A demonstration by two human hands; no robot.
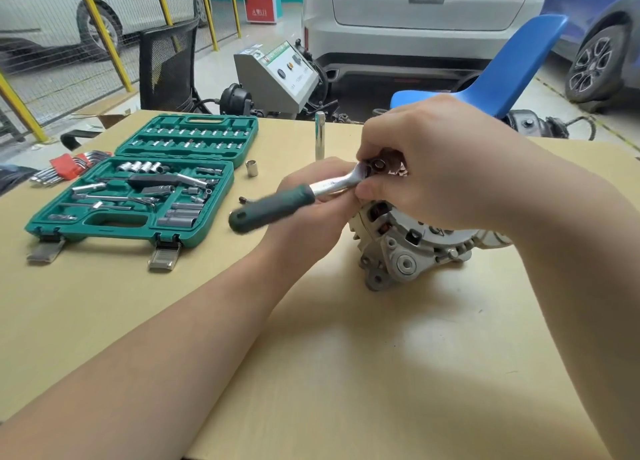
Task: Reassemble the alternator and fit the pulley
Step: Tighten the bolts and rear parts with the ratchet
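Tightening on the alternator (pixel 408 248) — right hand (pixel 426 168) pinches the ratchet (pixel 277 203) head, left hand (pixel 311 213) grips its shaft — next, a steady swing.

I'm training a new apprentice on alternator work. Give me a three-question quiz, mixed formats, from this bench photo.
1. True or false: the green socket case lies open on the table.
2. Which tool is at the top of the alternator? A) ratchet B) hammer C) pliers
3. Fill in: a loose short socket stands on the table between the case and the tall upright ____.

Key
1. True.
2. A: the left hand is under the ratchet, and the right hand's fingers curl at its head.
3. Socket, the long one.
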